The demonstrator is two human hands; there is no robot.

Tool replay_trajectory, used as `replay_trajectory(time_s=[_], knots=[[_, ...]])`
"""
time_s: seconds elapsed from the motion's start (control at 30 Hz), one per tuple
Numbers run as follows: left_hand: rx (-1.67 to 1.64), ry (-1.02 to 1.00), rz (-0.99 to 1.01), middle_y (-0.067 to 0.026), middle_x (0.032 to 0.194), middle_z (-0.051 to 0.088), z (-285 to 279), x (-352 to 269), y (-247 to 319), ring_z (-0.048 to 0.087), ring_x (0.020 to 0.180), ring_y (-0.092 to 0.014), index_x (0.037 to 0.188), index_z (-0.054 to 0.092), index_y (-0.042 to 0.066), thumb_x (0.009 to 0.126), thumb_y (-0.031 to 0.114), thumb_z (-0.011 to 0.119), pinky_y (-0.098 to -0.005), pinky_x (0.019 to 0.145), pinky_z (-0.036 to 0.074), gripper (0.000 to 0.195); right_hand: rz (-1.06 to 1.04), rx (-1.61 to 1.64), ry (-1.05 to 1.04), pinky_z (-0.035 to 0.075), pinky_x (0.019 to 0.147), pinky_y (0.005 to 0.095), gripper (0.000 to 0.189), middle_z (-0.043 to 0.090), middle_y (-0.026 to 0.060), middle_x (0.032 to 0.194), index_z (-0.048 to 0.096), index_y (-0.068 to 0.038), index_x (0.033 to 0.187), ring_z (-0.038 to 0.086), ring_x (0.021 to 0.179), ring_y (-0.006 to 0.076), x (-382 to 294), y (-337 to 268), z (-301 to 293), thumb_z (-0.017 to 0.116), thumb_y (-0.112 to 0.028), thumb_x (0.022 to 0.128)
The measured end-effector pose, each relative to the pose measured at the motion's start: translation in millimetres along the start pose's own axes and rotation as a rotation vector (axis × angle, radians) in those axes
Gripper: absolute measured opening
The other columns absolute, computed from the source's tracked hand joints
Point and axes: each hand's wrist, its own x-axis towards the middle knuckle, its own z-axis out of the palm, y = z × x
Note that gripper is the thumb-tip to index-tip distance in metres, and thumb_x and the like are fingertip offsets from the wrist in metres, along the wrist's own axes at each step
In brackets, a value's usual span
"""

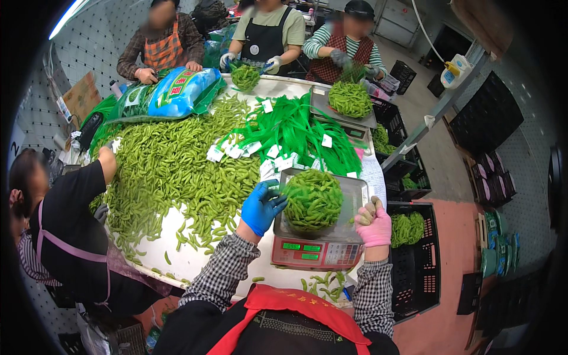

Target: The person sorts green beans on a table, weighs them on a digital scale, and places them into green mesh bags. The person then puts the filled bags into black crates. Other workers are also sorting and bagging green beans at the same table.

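A green mesh bag full of soybean pods [313, 199] rests on the metal pan [353, 191] of a red digital scale [284, 254]. My left hand [262, 207], in a blue glove, is at the bag's left end, with its fingers around the gathered mesh beside a white tag. At the pan's right edge is my right hand [374, 222], in a pink glove with tan fingertips; its fingers are curled, and whether they grip anything is hidden. Loose pods [177, 164] cover the table's left side. Green mesh bags with white tags [288, 128] lie behind the scale.
Black crates [415, 266] with filled bags stand right of the table. A second scale [319, 100] holds another filled bag [350, 99]. Three co-workers stand across the table; another leans in at the left. A large printed plastic bag [177, 93] lies at the back left; a metal post [437, 117] slants at the right.
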Motion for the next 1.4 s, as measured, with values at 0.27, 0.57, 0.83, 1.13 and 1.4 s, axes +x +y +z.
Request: replay_trajectory(time_s=[0.27, 0.57, 0.83, 1.13, 1.4], knots=[[-0.134, -0.275, 0.071, -0.0050, 0.082, 0.053, -57, 51, 15, 0.053, 0.077, -0.016, 0.120, 0.059, 0.007, 0.099, 0.024, 0.053, -0.0338, 0.073, 0.047, 0.027, 0.010, -0.912, -0.245, 0.024, 0.045, 0.0192, 0.046, 0.040, -0.0051, 0.068, 0.048, 0.002, 0.133, 0.032, 0.052, 0.0025, -20, 29, 35, 0.052, -0.005, 0.088], [-0.208, -0.178, -0.041, -0.0029, 0.074, 0.047, -39, 51, 15, 0.045, 0.067, -0.015, 0.121, 0.056, 0.005, 0.099, 0.017, 0.051, -0.0295, 0.064, 0.041, 0.025, -0.002, -1.623, -0.319, 0.038, 0.057, 0.0205, 0.062, 0.043, -0.0051, 0.071, 0.046, 0.000, 0.142, 0.040, 0.061, 0.0047, -43, 35, 65, 0.066, -0.015, 0.084], [-0.032, 0.124, -0.005, -0.0023, 0.079, 0.053, 19, 24, 12, 0.050, 0.070, -0.014, 0.113, 0.059, 0.004, 0.099, 0.017, 0.051, -0.0264, 0.063, 0.044, 0.021, -0.212, -1.041, -0.131, 0.024, 0.044, 0.0225, 0.024, 0.037, -0.0056, 0.058, 0.066, -0.004, 0.103, 0.033, 0.048, 0.0051, -24, 26, 65, 0.054, -0.024, 0.100], [-0.104, -0.702, -0.163, -0.0015, 0.073, 0.048, -16, 68, 27, 0.044, 0.060, -0.013, 0.119, 0.056, 0.007, 0.101, 0.023, 0.048, -0.0253, 0.058, 0.039, 0.025, 0.046, -0.157, -0.535, 0.021, 0.043, 0.0245, 0.041, 0.026, -0.0035, 0.059, 0.057, -0.006, 0.126, 0.024, 0.045, 0.0074, -2, 35, 58, 0.040, -0.037, 0.105], [0.057, -0.251, -0.116, -0.0120, 0.101, 0.066, 49, 33, 20, 0.064, 0.100, -0.030, 0.122, 0.056, 0.010, 0.102, 0.027, 0.049, -0.0473, 0.086, 0.055, 0.027, 0.028, -0.148, -0.571, 0.021, 0.042, 0.0242, 0.046, 0.029, -0.0028, 0.060, 0.048, -0.011, 0.139, 0.024, 0.045, 0.0071, 9, 43, 79, 0.042, -0.040, 0.103]])
